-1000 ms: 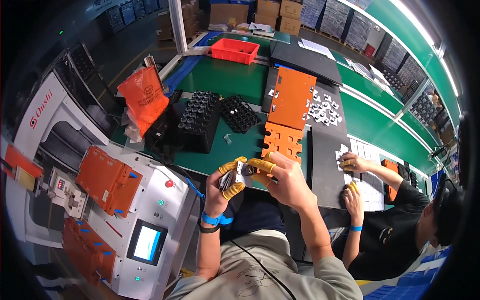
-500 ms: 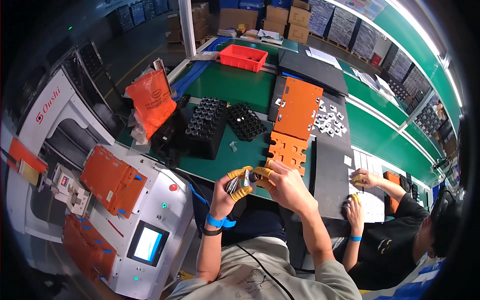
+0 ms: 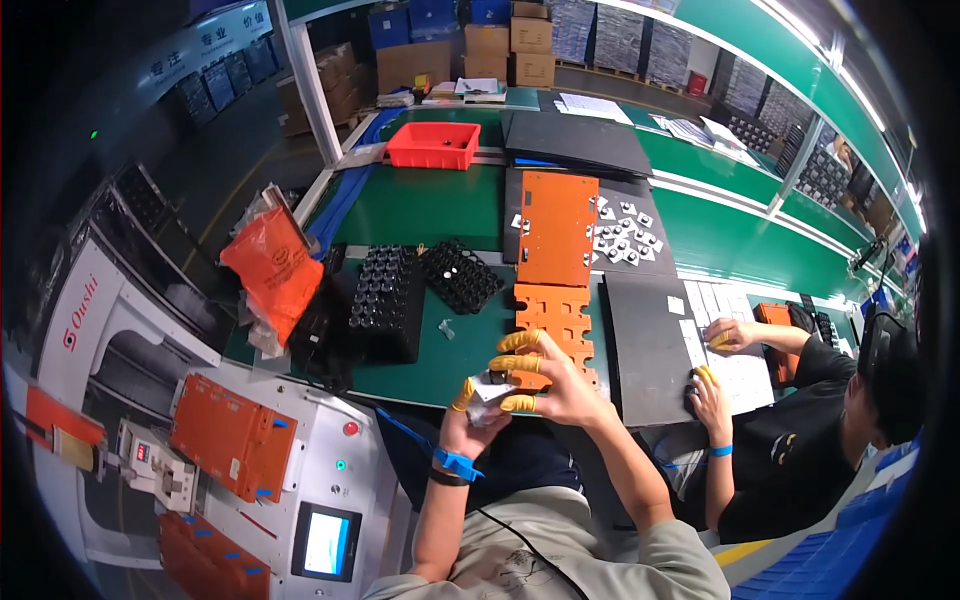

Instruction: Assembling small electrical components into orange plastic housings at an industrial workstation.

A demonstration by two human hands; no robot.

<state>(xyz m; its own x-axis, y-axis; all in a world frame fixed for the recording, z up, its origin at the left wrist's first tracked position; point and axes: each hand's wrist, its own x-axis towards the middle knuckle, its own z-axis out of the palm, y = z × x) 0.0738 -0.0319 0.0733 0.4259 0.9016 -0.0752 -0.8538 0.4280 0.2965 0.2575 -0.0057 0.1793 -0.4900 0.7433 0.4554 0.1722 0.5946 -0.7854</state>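
Note:
My left hand (image 3: pixel 466 436), with yellow finger covers and a blue wrist strap, holds several small white pieces (image 3: pixel 486 408) in its curled fingers. My right hand (image 3: pixel 562 388), also in yellow finger covers, curves over them from the right. Between its thumb and a finger sits a small white square piece with a black part (image 3: pixel 493 379), at the top of the bunch. Fingers partly hide it. Just beyond my right hand lies an orange plate with cut-outs (image 3: pixel 555 312); a longer orange plate (image 3: pixel 557 225) lies beyond that one.
Similar white-and-black pieces (image 3: pixel 627 236) lie scattered on a black mat. A black tray of round parts (image 3: pixel 384 295), another black tray (image 3: pixel 462 275) and a red bin (image 3: pixel 434 146) stand left. A co-worker's hands (image 3: pixel 722 365) work at right. A white machine (image 3: pixel 335 440) stands at lower left.
The view has swung, so the bench appears shifted left. My hands have tilted the white pieces flatter, and my right fingers have spread wider over them.

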